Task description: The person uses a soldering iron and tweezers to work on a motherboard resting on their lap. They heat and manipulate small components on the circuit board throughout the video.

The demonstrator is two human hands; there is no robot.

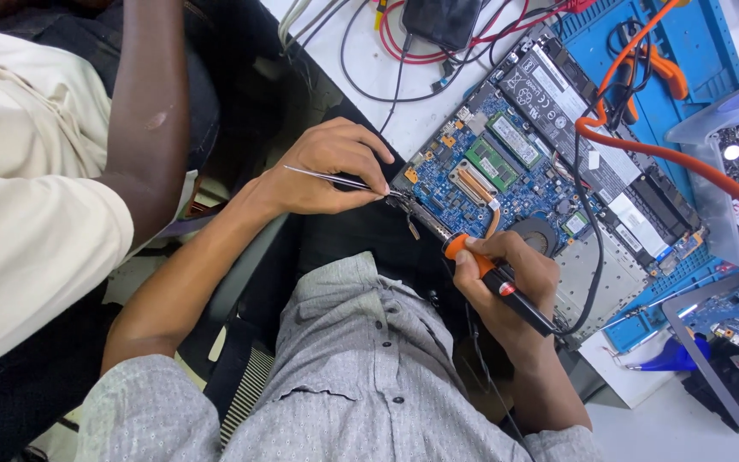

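Thin silver metal tweezers are being pinched closed in the left hand, tips set at the near corner of the opened laptop's blue circuit board. A black-handled, orange-collared soldering iron is being gripped pen-style in the right hand, its tip aimed toward the tweezer tips. Judgement: wrists should be braced, the part kept pinned just ahead of the pinch, and the black cord kept off the board.

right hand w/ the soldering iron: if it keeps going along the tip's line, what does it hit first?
Probably the metal hinge bracket at the opened laptop corner, where the left hand holds tweezers. The right hand aims its soldering iron there; depth unclear.
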